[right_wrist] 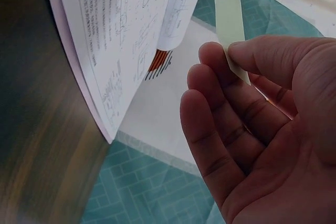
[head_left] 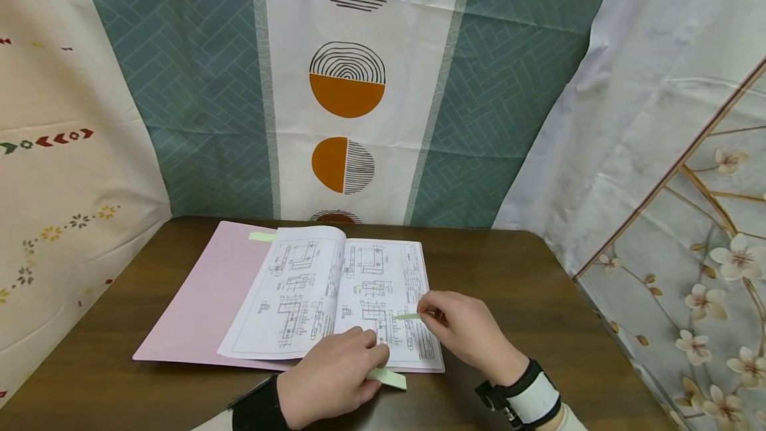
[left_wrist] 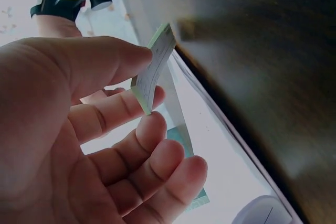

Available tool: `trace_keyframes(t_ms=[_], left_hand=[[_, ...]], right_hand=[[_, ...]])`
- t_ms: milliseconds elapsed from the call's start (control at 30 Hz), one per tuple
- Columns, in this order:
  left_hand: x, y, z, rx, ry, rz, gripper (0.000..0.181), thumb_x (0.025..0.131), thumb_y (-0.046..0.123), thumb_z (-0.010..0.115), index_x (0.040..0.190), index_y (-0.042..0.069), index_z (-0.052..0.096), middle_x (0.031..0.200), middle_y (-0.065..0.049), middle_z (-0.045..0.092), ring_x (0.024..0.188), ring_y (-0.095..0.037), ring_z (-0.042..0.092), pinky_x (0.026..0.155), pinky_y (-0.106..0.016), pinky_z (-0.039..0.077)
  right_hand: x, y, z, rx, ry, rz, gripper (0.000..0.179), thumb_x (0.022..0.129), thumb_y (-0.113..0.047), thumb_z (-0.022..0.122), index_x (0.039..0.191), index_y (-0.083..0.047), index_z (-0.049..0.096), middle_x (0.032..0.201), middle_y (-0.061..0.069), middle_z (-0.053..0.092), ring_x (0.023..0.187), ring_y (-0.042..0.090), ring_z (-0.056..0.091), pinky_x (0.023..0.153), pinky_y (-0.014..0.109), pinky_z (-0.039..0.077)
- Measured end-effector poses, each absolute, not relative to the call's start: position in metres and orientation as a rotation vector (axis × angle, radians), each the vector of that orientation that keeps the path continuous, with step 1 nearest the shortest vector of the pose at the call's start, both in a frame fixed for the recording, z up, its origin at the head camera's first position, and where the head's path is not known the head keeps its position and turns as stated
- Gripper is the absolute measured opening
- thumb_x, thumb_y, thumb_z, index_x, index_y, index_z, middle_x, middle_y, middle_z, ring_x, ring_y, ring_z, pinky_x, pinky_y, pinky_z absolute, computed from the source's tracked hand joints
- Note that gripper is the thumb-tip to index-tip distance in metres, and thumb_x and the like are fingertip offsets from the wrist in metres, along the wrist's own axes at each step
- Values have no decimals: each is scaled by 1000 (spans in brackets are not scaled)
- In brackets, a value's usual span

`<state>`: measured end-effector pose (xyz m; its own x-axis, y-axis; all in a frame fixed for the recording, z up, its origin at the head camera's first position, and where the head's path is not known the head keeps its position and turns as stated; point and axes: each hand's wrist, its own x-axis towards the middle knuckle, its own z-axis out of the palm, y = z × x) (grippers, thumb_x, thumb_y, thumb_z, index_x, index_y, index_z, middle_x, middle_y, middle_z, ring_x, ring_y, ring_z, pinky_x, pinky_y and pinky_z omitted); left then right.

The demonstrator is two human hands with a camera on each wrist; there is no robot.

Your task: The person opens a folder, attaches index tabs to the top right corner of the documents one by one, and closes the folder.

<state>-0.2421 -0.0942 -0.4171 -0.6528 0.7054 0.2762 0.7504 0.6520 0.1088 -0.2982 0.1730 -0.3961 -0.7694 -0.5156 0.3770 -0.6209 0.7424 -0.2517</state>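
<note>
At the left of the head view, a pink cover (head_left: 197, 304) shows beneath an open booklet (head_left: 329, 285) of technical drawings, its lettering too small to read. At lower centre, the left hand (head_left: 338, 374) pinches a pale green sticky pad (head_left: 391, 378), partly covering it. Right of that, a green strip (head_left: 405, 316) is pinched by the right hand (head_left: 463, 324), one end hidden there.

The head view looked forward and down over the left hand (head_left: 336, 371), right hand (head_left: 469, 332) and table (head_left: 491, 265) to a curtain (head_left: 209, 85) beyond. Each wrist view faced its own hand close up, turned sideways. Head and right wrist views shared the booklet (head_left: 326, 291); head and left wrist, the right wristband (head_left: 529, 396).
</note>
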Motion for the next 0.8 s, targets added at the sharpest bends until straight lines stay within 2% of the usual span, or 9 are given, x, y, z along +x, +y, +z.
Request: trace_keyframes(t_ms=[167,433,800], left_hand=[[-243,-94,-420,-1199,-2691,-263,22,91,30,89,97,24,69,83,13,53,76,-7,51,62,-24,39],[-244,-94,-425,-1215,-2733,-216,22,89,31,90,96,25,71,83,13,50,75,-7,46,62,-25,36],[-245,-93,-429,-1221,-2732,-171,25,86,31,92,94,26,68,80,14,50,73,-6,49,60,-27,38]], right_hand=[[-298,175,-398,884,-2672,543,15,98,-15,86,100,-25,75,89,-17,66,75,-1,56,69,26,53],[-297,175,-399,873,-2694,545,15,97,-15,87,100,-24,76,90,-17,67,75,-1,56,69,26,54],[-296,173,-398,863,-2703,554,15,96,-14,87,100,-23,76,90,-16,68,75,-1,57,70,27,55]])
